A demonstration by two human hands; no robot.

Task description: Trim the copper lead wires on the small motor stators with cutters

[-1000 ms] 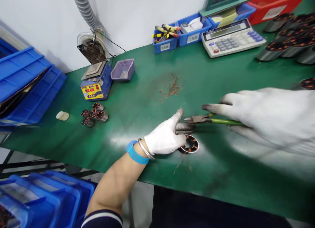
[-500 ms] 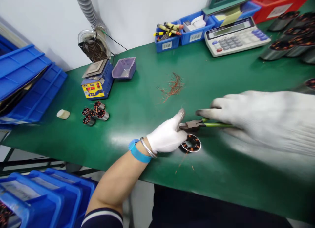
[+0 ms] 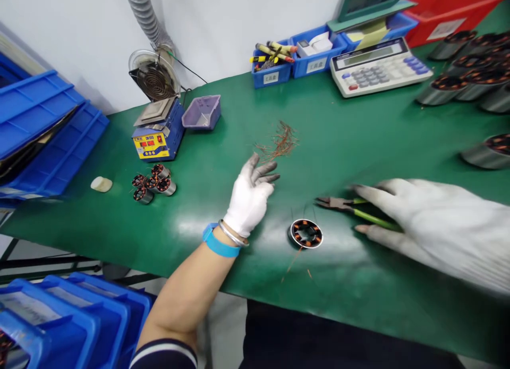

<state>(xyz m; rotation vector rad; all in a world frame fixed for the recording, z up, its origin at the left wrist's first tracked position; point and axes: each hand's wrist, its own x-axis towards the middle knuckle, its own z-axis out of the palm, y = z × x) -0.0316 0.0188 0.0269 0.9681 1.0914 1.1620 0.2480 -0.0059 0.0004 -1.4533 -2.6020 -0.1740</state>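
My left hand (image 3: 251,193), in a white glove with dark fingertips, is held above the table with its fingers apart and nothing in them. Just beyond its fingers lies a loose pile of copper wire ends (image 3: 283,140). A stator ring (image 3: 306,234) with orange copper windings stands on the table between my hands, thin wires sticking out of it. My gloved right hand (image 3: 418,220), slightly blurred, is spread over the green-handled cutting pliers (image 3: 337,203). Thumb and forefinger are stretched out on either side of the handles, whose ends are hidden under the palm.
Several small stators (image 3: 153,183) stand at the left, near a blue heating unit (image 3: 153,145) and a purple tray (image 3: 202,114). At the back are a calculator (image 3: 378,66) and blue tool boxes (image 3: 271,77). Larger stators (image 3: 442,90) crowd the right. Blue crates (image 3: 51,135) flank the table.
My left hand has left the stator and moved up and left, its fingers opening. My right hand has drawn back toward me with the pliers, and its fingers have spread around the handles.
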